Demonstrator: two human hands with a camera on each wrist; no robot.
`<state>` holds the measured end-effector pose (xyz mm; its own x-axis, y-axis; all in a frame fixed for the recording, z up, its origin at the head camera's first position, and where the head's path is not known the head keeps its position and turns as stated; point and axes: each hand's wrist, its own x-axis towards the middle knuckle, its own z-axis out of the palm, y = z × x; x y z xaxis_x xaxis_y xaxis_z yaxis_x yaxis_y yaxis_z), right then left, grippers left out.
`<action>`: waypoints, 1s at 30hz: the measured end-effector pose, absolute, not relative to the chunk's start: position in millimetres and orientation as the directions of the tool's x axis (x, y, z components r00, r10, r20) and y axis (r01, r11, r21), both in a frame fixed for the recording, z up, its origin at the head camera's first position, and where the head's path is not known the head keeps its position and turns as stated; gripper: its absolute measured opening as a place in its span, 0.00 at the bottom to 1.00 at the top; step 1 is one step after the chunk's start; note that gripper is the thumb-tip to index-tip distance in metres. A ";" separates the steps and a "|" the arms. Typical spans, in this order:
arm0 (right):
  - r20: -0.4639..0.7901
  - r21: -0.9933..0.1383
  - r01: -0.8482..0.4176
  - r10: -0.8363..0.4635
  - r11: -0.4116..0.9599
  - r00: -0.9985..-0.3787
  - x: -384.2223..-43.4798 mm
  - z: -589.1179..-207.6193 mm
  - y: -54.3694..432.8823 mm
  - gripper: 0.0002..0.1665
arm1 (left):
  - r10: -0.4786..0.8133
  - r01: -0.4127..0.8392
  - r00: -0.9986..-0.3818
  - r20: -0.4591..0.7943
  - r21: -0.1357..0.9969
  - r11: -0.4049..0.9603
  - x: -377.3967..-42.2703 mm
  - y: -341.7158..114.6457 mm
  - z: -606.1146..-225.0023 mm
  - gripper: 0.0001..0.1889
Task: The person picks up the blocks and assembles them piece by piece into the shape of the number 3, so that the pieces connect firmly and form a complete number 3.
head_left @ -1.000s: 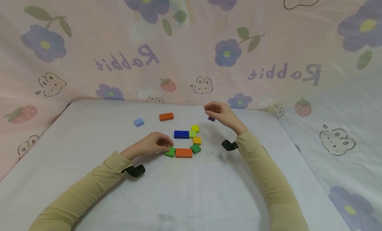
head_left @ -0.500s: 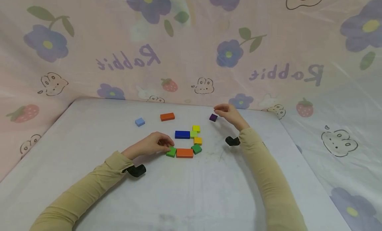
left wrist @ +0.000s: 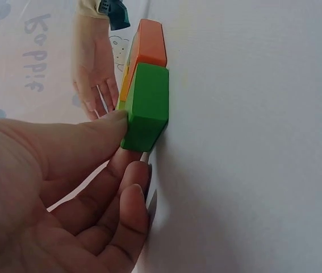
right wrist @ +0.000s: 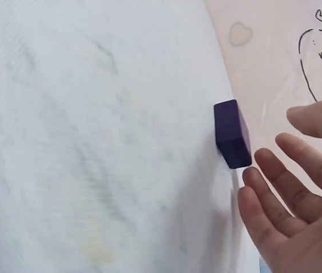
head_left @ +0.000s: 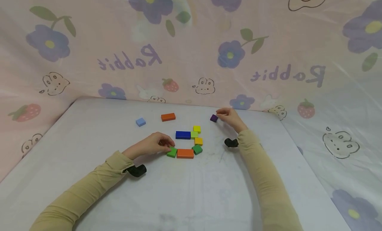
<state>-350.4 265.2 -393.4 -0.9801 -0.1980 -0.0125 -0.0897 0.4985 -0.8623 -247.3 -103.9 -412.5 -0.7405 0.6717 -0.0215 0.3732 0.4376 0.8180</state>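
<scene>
At the near left of a block arrangement, my left hand (head_left: 151, 145) pinches a green block (left wrist: 148, 107), the thumb on its side and other fingers partly behind it. The block's end meets an orange block (head_left: 185, 153). Toward the back right, my right hand (head_left: 231, 118) hovers beside a small purple block (right wrist: 231, 133), fingers loosely bent and spread. A gap shows between those fingers and the purple block in the right wrist view. The block stands on the white tabletop.
A dark green block (head_left: 197, 149), amber block (head_left: 198, 141), lime block (head_left: 194, 135), yellow block (head_left: 197, 129) and dark blue block (head_left: 183, 135) form the rest of the arrangement. Farther back lie a light blue block (head_left: 141, 122) and a red-orange block (head_left: 168, 117). A printed curtain (head_left: 185, 58) hangs behind.
My right hand has moved right and lowered to the right side of the purple block, which it partly covered before. My left hand stays at the green block.
</scene>
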 end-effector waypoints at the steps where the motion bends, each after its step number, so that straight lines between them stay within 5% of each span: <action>1: -0.016 -0.854 -0.086 -0.191 0.513 -0.981 -350.5 -394.7 264.1 0.22 | 0.672 0.371 -0.741 -0.023 0.819 0.438 -247.1 -103.8 -412.6 0.09; 30: -0.012 -0.740 -0.101 -0.164 0.664 -0.986 -357.3 -412.0 252.5 0.25 | 0.669 0.373 -0.743 -0.019 0.817 0.439 -246.4 -104.2 -412.6 0.08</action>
<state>-357.3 252.5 -412.0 -0.9863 -0.1644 -0.0124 -0.1015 0.6644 -0.7405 -246.4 -104.2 -412.6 -0.7434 0.6685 -0.0194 0.3734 0.4389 0.8173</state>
